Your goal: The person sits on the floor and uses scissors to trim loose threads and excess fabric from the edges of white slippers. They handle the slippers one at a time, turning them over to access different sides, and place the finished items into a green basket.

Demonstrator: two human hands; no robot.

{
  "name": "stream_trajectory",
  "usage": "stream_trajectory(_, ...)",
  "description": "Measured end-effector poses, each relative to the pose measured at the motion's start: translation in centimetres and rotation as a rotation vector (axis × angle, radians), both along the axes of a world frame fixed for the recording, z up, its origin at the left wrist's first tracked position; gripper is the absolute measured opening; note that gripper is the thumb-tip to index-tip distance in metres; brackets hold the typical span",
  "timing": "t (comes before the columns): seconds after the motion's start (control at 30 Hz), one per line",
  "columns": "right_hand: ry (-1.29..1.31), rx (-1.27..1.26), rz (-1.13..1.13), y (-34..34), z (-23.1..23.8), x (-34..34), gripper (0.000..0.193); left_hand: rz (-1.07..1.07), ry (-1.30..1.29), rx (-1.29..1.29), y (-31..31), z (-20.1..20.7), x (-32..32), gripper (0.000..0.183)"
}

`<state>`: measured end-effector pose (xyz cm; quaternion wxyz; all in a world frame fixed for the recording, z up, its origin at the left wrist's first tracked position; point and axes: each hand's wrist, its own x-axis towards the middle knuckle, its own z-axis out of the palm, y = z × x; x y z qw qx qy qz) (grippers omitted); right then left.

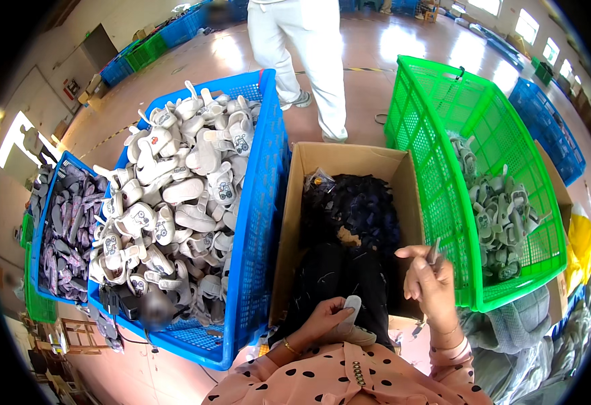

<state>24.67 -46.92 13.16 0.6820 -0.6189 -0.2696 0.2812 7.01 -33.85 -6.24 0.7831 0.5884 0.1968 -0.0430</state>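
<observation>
Near my lap my left hand [324, 320] is closed on a small pale shoe [357, 335], gripping it by a light flap that sticks up between thumb and fingers. My right hand [429, 277] is raised beside the green basket, its index finger pointing left. A thin grey metal tool [434, 250] pokes out of its curled fingers; its exact kind cannot be made out. On my left a blue basket [247, 236] is heaped with small off-white shoes [164, 192], several with printed vehicle pictures. To my right the green basket [437, 128] holds a smaller pile of grey-white shoes [501, 216].
Before my knees stands an open cardboard box [349, 154] with dark scraps [363, 202] inside. Beyond it stands a person in white trousers [302, 47]. Another blue basket of dark patterned shoes [72, 216] is at far left. Yellow plastic [580, 250] and grey cloth [521, 320] lie at right.
</observation>
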Motion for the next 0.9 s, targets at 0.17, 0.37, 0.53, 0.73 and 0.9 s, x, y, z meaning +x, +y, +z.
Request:
stream_trajectory(0.17,-0.067,0.272,0.068,0.6,4.3,-0.6,0.043,0.005,0.001,-0.024,-0.3,0.5,-0.3,0.018)
stream_trajectory(0.37,-0.107,0.326,0.15,1.8,6.1,-0.9,0.048,0.017,0.01,-0.055,-0.6,0.9,-0.8,0.019)
stream_trajectory(0.53,-0.042,0.456,0.29,2.3,8.6,-1.6,0.058,-0.015,-0.013,-0.057,-0.7,0.5,-0.8,0.019)
stream_trajectory(0.73,-0.321,0.742,0.69,4.0,12.5,-1.1,0.064,-0.016,-0.067,-0.062,-0.6,-0.5,-1.0,0.016)
stream_trajectory(0.9,-0.393,0.832,0.816,4.8,13.3,-0.4,0.066,-0.004,-0.061,-0.08,-0.7,-0.4,-0.9,0.014)
